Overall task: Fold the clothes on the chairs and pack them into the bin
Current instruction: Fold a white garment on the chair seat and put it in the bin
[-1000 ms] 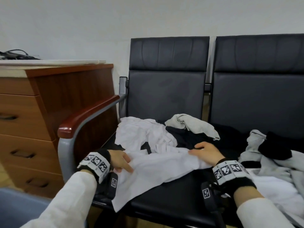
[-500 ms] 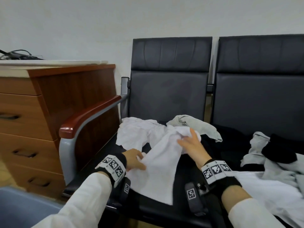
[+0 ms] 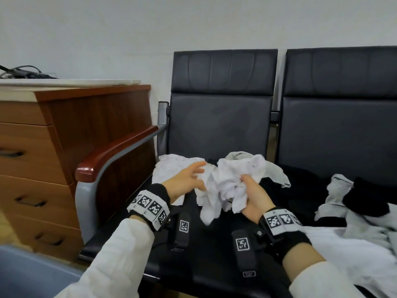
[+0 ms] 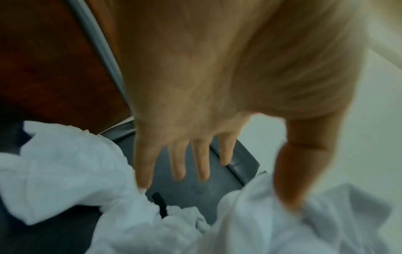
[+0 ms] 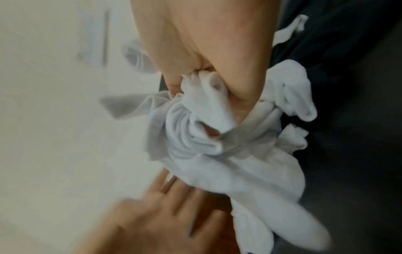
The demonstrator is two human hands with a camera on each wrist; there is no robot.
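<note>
My right hand (image 3: 254, 196) clenches the bunched white garment (image 3: 234, 181), which trails toward me; my left hand (image 3: 187, 181), fingers spread and released, reaches beside it.

I read this as an office or waiting room: black padded linked chairs (image 3: 221, 125) behind my hands, a wood-capped steel armrest (image 3: 116, 155) and wooden drawer cabinet (image 3: 43, 160) to their left, against a plain white wall (image 3: 129, 29).
</note>
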